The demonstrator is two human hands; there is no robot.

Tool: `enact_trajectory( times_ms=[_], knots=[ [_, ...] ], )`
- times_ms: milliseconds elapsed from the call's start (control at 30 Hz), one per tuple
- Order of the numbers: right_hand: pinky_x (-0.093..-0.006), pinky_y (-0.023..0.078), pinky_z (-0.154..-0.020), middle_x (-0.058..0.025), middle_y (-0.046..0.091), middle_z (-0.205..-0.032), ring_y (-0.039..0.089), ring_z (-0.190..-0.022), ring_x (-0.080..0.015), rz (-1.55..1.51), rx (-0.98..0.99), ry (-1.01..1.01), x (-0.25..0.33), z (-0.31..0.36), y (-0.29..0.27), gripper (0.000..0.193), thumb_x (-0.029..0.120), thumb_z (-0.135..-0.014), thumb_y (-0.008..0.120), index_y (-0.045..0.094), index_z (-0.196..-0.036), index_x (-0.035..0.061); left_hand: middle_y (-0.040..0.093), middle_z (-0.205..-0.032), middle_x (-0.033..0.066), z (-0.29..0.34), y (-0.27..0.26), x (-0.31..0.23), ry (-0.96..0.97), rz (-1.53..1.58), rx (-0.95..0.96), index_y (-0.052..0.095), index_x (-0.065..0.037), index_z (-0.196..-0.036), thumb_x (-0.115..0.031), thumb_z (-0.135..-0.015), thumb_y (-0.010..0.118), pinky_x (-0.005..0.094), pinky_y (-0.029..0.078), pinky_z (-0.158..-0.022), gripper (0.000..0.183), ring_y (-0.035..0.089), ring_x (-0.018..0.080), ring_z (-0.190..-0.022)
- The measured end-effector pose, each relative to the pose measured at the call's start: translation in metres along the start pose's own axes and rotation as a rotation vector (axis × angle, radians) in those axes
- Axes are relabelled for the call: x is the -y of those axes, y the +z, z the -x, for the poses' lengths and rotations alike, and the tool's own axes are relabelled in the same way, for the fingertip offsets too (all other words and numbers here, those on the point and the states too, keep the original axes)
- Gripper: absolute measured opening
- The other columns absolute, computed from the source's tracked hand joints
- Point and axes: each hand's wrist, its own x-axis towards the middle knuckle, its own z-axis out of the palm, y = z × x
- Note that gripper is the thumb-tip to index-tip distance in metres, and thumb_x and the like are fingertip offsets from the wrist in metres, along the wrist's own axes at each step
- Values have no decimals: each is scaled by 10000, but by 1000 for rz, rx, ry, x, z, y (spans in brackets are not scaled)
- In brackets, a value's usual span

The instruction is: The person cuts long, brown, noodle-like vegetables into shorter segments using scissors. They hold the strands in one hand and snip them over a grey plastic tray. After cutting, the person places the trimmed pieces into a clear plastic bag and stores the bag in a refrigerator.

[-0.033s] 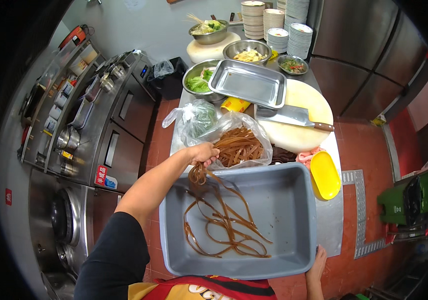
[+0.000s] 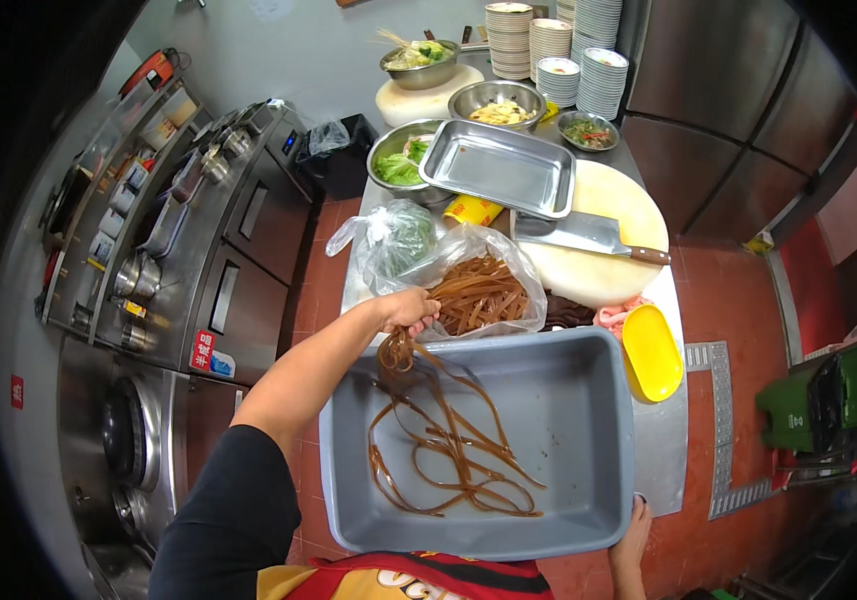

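Note:
My left hand is closed around a bundle of long, flat brown noodle-like strips, above the far left rim of a grey plastic tub. The strips hang from my fist, their lower ends lying in loops on the tub's bottom. Just beyond the hand, a clear plastic bag lies open, full of more such strips. At the near right corner of the tub, my right hand rests against its outer side, fingers partly hidden and seemingly curled on it.
Behind the bag lie a steel tray, a yellow roll and a cleaver on a round cutting board. A yellow oval container stands right of the tub. Bowls of food and plate stacks fill the far end.

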Motion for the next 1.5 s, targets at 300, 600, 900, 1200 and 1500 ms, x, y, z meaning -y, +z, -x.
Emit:
enact_trajectory(
  times_ms=[300,600,900,1200,1500],
  knots=[
    [-400,447,-874,-225,504,-1171,537,-1029,-350,41,253,-58,-43,-4,-14,704,77,-726,696,381,-1356,47,473,-760,11,-5,2,10,26,-48,28,514,-44,-917,-270,-982,437,239,427,-448,248,436,85,-535],
    [-268,474,-619,-3,426,-840,480,-684,-126,-740,181,162,68,-90,-183,770,1,-638,638,369,-1354,88,553,-718,158,0,-1,23,425,-573,-180,502,13,-950,-235,-978,447,389,462,-557,256,554,296,-620],
    [-342,491,-773,-39,512,-1005,521,-922,-125,-918,1345,136,289,-217,-119,749,678,-751,628,449,-1212,115,612,-837,303,40,22,-11,368,-723,-442,475,61,-966,-155,-928,429,514,465,-728,224,604,458,-828],
    [-397,520,-726,-78,576,-879,589,-792,-191,-916,1388,234,349,-247,-58,711,689,-757,605,502,-1119,85,607,-836,278,41,31,-2,429,-856,-534,454,49,-938,-64,-868,438,476,512,-636,134,634,426,-759],
    [-303,459,-532,-34,517,-697,510,-588,-137,-1110,1353,321,359,-245,-43,495,537,-766,704,535,-911,94,559,-862,247,34,29,10,560,-1024,-511,428,30,-900,-37,-811,479,470,520,-592,122,626,413,-704]
  ],
)
